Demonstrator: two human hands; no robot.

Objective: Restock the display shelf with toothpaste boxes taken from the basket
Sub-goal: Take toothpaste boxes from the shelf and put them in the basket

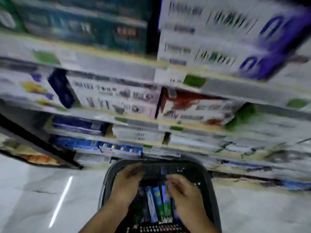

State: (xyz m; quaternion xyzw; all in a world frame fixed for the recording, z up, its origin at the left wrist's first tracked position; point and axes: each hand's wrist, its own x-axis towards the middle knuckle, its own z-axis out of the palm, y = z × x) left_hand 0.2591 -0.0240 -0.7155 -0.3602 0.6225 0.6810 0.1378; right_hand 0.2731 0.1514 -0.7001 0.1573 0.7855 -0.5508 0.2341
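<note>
The whole view is blurred by motion. A dark grey plastic basket (206,180) stands on the floor below the shelves. Several blue and green toothpaste boxes (159,203) lie lengthwise inside it. My left hand (127,182) and my right hand (183,190) both reach into the basket, one on each side of the boxes, fingers loosely bent over them. The blur hides whether either hand holds a box. The display shelf (131,125) rises in front, with rows of stacked boxes on several levels.
A pale glossy tiled floor (42,190) spreads left and right of the basket. A dark-framed display unit (33,148) stands at the left. Large white-and-purple boxes (235,39) overhang the upper right shelf. Price-tag strips run along the shelf edges.
</note>
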